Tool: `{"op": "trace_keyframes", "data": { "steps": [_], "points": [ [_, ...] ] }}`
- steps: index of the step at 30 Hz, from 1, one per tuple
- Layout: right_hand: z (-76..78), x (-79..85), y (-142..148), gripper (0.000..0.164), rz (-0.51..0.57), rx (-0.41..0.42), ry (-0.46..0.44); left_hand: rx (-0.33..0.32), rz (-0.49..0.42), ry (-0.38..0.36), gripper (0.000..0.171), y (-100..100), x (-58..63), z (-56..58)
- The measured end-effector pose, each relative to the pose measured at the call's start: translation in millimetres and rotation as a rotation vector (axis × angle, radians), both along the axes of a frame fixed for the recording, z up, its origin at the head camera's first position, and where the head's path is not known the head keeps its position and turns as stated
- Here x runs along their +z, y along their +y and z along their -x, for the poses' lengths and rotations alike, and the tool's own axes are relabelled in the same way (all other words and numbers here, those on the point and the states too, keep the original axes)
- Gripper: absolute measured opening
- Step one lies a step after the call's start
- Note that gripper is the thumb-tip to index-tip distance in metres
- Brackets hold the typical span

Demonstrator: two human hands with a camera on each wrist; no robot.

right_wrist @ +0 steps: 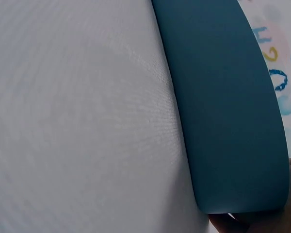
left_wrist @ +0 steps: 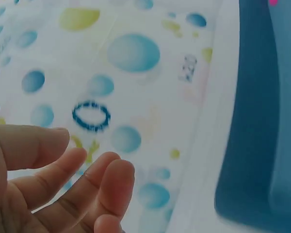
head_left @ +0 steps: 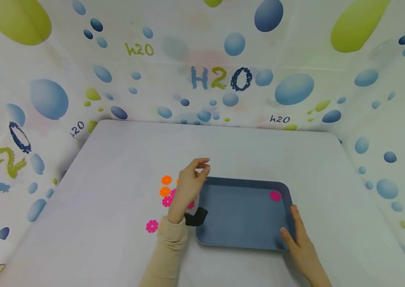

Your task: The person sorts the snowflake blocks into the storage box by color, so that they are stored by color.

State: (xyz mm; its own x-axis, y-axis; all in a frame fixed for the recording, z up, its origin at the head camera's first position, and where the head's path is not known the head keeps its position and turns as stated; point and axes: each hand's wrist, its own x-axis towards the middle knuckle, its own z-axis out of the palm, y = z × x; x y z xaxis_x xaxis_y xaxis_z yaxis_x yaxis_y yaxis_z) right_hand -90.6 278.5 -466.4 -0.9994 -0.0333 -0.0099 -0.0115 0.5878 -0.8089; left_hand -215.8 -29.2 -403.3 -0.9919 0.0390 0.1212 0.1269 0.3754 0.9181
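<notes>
A blue-grey rectangular tray (head_left: 238,219) lies on the white table, with one pink flat disc (head_left: 276,195) near its far right corner. My left hand (head_left: 189,185) hovers by the tray's far left corner. In the left wrist view its fingers (left_wrist: 117,187) are loosely bent, apart from the thumb, and nothing is between them. The right hand (head_left: 301,247) grips the tray's right edge, thumb over the rim and fingers along the outside. Left of the tray lie several flat flower-shaped pieces, orange (head_left: 166,180) and pink (head_left: 152,226), some hidden behind the left hand and forearm.
White cloth printed with blue and green drops (head_left: 234,44) hangs behind and at both sides of the table (head_left: 116,167). A black strap end (head_left: 196,217) sticks out from the left wrist over the tray's left edge.
</notes>
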Motion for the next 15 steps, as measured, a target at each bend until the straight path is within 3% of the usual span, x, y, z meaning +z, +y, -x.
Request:
{"op": "trace_keyframes", "data": {
  "steps": [5,10,15],
  "points": [
    [1.2,0.4,0,0.074,-0.018,-0.001,-0.026,0.071,0.021,-0.099,0.033,-32,-18.2,-4.2],
    [2.1,-0.2,-1,0.074,-0.012,0.001,-0.041,0.052,0.078,-0.175,0.035,-46,-34.0,-11.7],
    [1.4,0.3,-3,0.074,-0.012,0.003,-0.061,0.022,0.285,-0.17,0.031,-51,-51.0,-22.8]
  ]
}}
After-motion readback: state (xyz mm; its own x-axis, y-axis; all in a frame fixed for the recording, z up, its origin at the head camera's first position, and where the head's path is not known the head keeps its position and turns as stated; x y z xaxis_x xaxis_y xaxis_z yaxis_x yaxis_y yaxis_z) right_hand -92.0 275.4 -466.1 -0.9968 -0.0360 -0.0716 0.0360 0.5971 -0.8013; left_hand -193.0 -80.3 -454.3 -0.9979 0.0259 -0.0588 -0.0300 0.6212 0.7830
